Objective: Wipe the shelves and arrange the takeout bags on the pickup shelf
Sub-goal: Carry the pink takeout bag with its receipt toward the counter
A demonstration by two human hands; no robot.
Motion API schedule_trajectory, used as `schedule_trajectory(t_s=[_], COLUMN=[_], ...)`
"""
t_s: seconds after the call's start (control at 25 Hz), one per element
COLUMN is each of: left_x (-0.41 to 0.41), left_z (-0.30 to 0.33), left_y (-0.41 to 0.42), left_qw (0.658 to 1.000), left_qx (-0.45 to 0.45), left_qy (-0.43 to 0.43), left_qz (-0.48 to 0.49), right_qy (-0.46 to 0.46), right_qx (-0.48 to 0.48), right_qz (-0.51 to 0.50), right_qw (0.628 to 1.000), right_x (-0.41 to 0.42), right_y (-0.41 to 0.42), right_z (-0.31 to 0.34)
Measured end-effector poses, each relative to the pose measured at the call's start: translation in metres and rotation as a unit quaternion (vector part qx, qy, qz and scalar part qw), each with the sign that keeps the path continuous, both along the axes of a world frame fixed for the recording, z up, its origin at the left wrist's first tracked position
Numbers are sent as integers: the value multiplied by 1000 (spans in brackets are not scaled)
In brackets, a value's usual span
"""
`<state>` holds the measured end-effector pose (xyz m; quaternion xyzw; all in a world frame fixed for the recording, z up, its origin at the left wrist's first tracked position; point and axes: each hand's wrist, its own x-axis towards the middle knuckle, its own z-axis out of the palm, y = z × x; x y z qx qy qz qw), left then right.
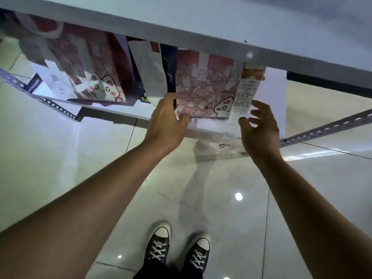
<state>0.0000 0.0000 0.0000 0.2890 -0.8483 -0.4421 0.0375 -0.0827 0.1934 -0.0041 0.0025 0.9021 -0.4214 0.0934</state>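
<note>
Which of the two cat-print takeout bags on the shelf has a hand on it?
The right-hand cat-print bag, with the long receipt hanging down its front; the left hand grips its left edge. The other sits untouched further left.

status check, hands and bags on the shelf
Left hand gripping red bag edge. Right hand open beside its receipt. Second red bag further left. Nothing blocking.

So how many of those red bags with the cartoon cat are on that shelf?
2: one red cat bag at the left, another red cat bag between the left hand and right hand. Others may be hidden.
</note>
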Motion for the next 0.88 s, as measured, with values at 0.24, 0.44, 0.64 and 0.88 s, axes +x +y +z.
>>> schedule_trajectory(t_s=[0.24,0.44,0.64,0.88], left_x=[-30,-58,-69,-57], left_z=[-34,-47,-52,-31], left_y=[-8,-23,-30,-17], left_qw=[998,988,974,973], left_qx=[50,101,202,213], left_qy=[-44,-103,-74,-53], left_qz=[21,57,77,77], right_qy=[-64,-99,-121,-98], right_qx=[-50,-86,-135,-144], right_qz=[-51,-69,-73,-117], right_qw=[995,989,981,978], right_x=[-46,-68,-73,-46], right_y=[-14,-21,-22,-3], right_z=[-28,-39,-43,-33])
